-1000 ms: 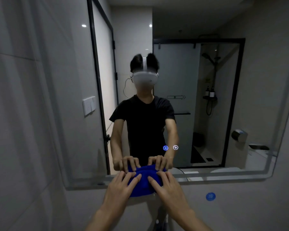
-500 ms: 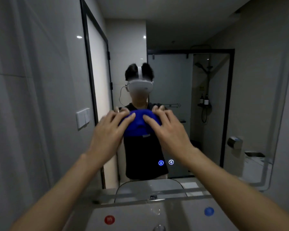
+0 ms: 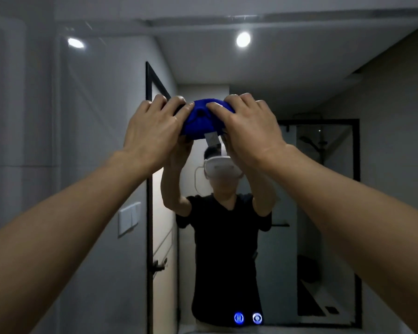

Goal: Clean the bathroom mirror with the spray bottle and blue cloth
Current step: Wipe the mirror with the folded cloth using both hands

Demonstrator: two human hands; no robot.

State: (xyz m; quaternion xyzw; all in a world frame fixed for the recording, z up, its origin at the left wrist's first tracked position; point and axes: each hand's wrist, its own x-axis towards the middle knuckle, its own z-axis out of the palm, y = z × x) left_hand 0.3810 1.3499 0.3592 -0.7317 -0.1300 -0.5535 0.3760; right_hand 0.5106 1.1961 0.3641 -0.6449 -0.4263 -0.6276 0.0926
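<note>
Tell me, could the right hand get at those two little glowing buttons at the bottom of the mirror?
Probably yes. The right hand presses the blue cloth high on the mirror; the glowing buttons lie below with nothing in front, so lowering it should do.

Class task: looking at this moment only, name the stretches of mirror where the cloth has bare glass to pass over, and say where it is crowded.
Bare glass lies left of the left hand toward the mirror edge, right of the right hand, and below both forearms down to the two lit touch icons. It is crowded at the upper centre, where both hands press the blue cloth together.
</note>
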